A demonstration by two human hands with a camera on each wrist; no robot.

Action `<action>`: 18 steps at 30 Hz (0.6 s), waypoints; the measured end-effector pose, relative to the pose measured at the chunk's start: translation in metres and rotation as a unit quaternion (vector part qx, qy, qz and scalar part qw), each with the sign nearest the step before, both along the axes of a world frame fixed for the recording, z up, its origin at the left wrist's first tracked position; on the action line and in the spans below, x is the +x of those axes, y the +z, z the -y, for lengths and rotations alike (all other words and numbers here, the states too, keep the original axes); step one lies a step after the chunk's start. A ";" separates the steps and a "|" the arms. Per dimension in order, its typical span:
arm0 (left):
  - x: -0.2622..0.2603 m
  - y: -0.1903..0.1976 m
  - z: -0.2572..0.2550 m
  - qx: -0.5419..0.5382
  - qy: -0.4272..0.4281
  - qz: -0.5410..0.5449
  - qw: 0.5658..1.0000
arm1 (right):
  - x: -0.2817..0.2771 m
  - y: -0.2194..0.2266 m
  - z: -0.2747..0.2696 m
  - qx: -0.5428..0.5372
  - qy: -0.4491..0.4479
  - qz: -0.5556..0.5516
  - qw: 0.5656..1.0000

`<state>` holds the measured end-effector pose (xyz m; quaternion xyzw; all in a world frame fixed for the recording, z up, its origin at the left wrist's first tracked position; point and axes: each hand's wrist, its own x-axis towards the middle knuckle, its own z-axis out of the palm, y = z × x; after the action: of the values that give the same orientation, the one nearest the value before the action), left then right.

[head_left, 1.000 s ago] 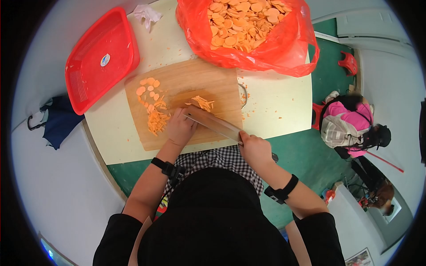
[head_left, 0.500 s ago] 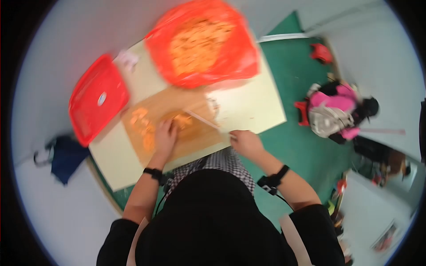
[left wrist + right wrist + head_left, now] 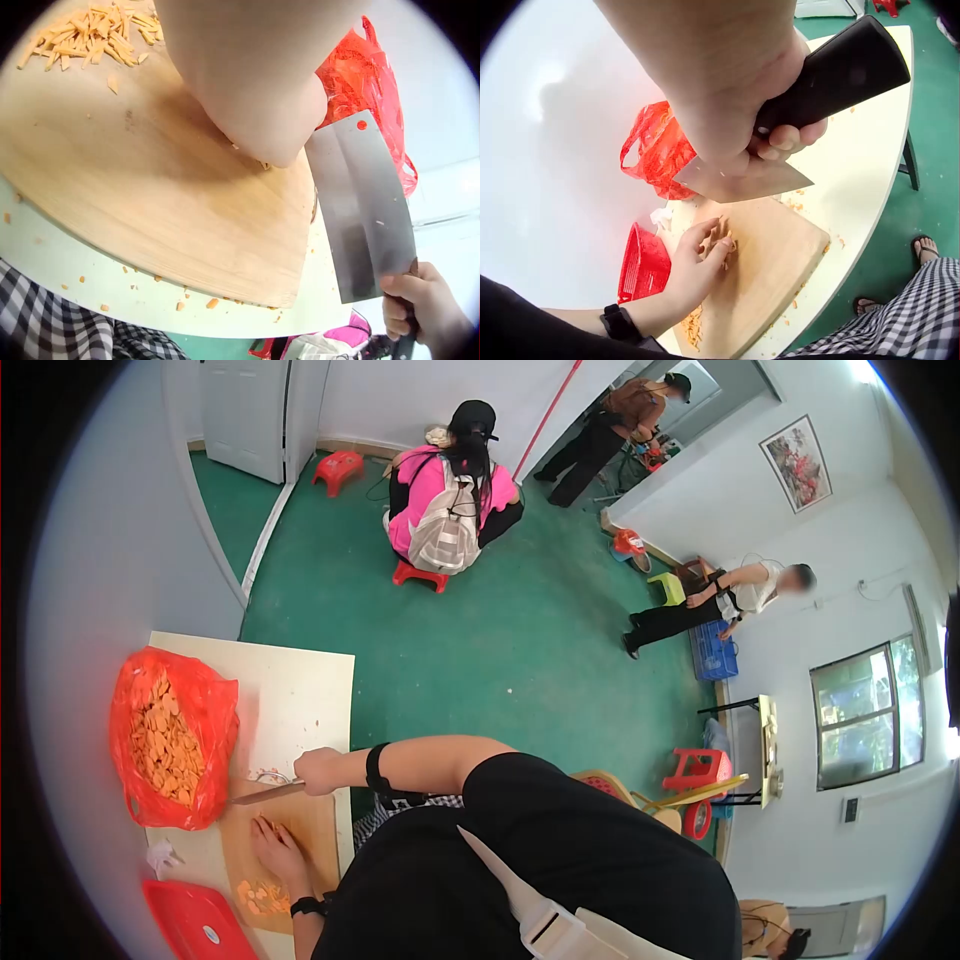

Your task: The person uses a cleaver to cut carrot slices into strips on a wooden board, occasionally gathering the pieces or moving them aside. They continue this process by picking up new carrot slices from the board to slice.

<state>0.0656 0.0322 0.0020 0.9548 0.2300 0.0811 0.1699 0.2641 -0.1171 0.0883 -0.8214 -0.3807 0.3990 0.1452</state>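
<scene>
My right hand [image 3: 735, 97] grips the black handle [image 3: 832, 75] of a cleaver [image 3: 364, 206]. Its blade is held level above the far edge of the wooden cutting board [image 3: 150, 187]. My left hand [image 3: 705, 251] rests on the board, fingertips down on a few carrot pieces, a short way from the blade. Cut carrot strips [image 3: 97, 34] lie in a pile on the board behind that hand. In the head view both hands show at the lower left, the right hand [image 3: 318, 770] and the left hand [image 3: 272, 842].
A red bag of carrot slices [image 3: 170, 735] sits beyond the board on the pale table [image 3: 300, 690]. A red basket [image 3: 195, 930] lies at the table's near end. A person in pink [image 3: 445, 510] sits on a red stool, and others stand across the green floor.
The head view has swung away from the table toward the room. The cleaver, which lay against my left hand on the board, is now lifted and apart from it.
</scene>
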 end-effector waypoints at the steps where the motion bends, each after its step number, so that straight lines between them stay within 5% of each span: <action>1: -0.004 -0.004 -0.001 0.055 -0.031 0.009 0.998 | -0.002 0.003 -0.001 0.003 -0.025 -0.027 0.999; 5: -0.020 -0.016 -0.006 0.073 -0.100 -0.016 0.992 | -0.002 0.006 0.001 0.025 -0.049 -0.021 0.998; 7: -0.022 -0.012 -0.007 0.046 -0.103 -0.140 0.984 | -0.002 0.008 0.002 0.026 -0.048 -0.019 0.998; 18: 0.002 -0.004 0.016 0.086 0.007 -0.060 0.994 | -0.009 0.025 0.014 -0.002 -0.041 -0.013 0.999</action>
<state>0.0674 0.0159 -0.0024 0.9674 0.2386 0.0440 0.0727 0.2549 -0.1308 0.1131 -0.8315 -0.3436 0.4041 0.1649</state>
